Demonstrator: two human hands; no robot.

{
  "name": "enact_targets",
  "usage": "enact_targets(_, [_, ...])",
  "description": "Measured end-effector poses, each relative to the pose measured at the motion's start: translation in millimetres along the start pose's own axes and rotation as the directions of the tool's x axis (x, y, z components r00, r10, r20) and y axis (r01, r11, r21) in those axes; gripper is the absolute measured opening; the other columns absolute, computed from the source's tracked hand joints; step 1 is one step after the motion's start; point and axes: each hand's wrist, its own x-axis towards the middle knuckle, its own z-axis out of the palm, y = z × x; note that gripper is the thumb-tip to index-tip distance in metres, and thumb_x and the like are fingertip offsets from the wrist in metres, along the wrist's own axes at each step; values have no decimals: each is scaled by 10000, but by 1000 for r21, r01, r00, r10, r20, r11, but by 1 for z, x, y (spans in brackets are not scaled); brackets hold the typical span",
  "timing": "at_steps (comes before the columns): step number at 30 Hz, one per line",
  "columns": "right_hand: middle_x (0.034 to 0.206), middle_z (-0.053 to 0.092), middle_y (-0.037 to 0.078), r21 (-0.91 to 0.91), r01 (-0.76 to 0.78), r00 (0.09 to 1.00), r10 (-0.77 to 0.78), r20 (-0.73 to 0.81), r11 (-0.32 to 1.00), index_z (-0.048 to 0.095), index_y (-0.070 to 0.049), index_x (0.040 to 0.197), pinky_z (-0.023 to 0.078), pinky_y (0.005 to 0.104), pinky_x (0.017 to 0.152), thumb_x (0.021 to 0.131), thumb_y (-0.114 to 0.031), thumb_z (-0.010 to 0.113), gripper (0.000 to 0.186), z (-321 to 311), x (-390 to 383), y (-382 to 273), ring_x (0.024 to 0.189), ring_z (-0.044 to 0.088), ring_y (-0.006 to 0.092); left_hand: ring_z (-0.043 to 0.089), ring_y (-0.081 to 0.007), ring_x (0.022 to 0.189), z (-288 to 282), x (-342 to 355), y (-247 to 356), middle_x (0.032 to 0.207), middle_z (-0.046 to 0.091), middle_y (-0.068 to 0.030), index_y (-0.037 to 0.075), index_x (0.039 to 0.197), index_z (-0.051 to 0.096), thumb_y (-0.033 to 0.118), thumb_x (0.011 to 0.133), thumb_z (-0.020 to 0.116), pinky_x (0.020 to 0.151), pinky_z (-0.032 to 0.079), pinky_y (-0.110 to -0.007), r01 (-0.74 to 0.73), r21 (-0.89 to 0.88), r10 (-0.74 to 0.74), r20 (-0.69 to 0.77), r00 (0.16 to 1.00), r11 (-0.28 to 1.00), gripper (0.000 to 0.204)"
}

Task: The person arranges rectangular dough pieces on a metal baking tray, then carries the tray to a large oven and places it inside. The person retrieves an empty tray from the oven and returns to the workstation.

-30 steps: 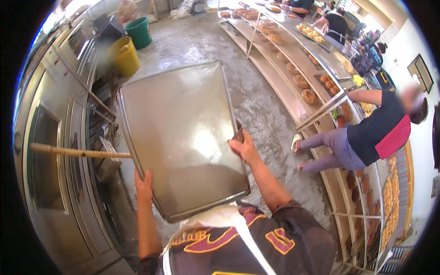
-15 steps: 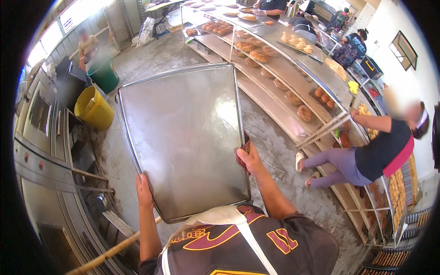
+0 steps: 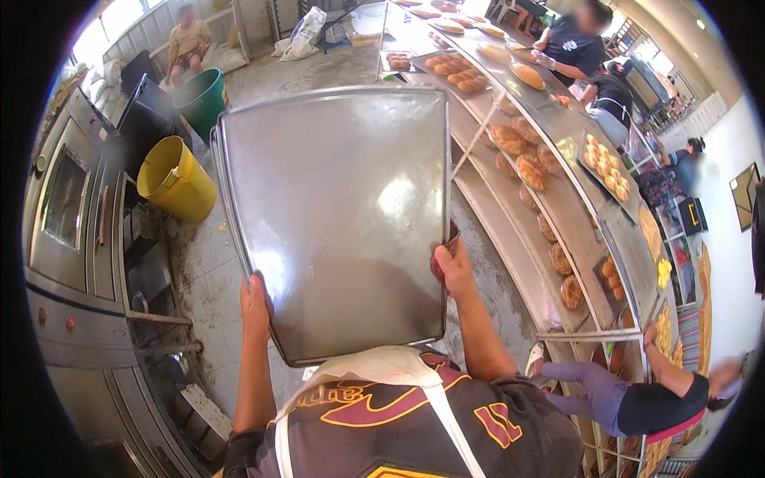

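In front of my body I carry a large metal baking tray (image 3: 343,199), bare on top and held between both hands. Doubled edges along its left side suggest more than one tray, stacked. My left hand (image 3: 254,307) is closed on the lower left rim, thumb on the edge. Gripping the right rim is my right hand (image 3: 457,271), with a dark red cloth (image 3: 438,267) bunched between hand and metal. The fingers beneath the tray are hidden on both sides.
On the left stand steel ovens (image 3: 68,199), a yellow bucket (image 3: 179,179) and a green bin (image 3: 203,99). A long rack (image 3: 590,187) of bread runs along the right. A person in a black shirt (image 3: 661,402) stands beside it; another person sits (image 3: 190,44) at the far left.
My view has turned left and moved forward, so the rack and the person beside it sit farther right and lower. I still hold the tray in both hands. The pole at lower left has left view.
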Motion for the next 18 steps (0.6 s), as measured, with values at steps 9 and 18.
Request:
enact_targets(9, [792,529,-47,-18,125,981,-126,-149,992,369,-4,1392,359,197,528,882,-247,670,640,25,138,-28,556,418,29,500,-71,917,26,176,65,1015,537,-5,-52,1263,424,299,1010,471,839,420,-232,-135,-110,147,103,984,985,436])
enact_targets(18, [688,483,-46,-97,119,990,-126,-67,988,247,-37,1469,320,213,428,883,-186,624,713,70,316,-22,501,419,43,452,-211,1260,11,355,71,1392,459,-155,-75,1425,299,382,997,463,1058,348,-313,-52,125,69,-137,988,991,647])
